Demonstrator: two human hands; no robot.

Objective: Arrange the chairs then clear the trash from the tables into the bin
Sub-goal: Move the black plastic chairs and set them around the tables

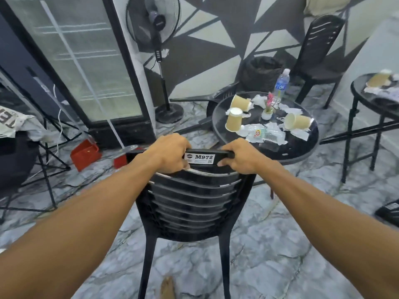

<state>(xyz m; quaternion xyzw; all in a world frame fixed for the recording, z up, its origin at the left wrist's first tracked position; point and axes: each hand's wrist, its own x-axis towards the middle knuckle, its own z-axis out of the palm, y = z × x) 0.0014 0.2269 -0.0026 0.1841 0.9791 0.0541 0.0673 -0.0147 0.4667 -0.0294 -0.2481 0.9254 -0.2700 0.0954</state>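
Left hand point(170, 153) and right hand point(239, 156) gripped the top rail of a black chair point(190, 203).
The chair was just before the round table point(298, 145), its back toward the person, and the fingers of both hands curled around the rail on either side of a white label point(199, 158). On the table lay paper cups point(233, 120), crumpled napkins point(299, 133) and a water bottle point(281, 83); a black bin point(262, 71) stood behind it.

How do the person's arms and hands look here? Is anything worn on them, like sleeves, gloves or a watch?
Both arms are bare in view: no sleeve on the left forearm or the right forearm. The left hand and right hand wear no gloves, and neither wrist has a watch or band. No ring shows, though the chair hides most fingers.
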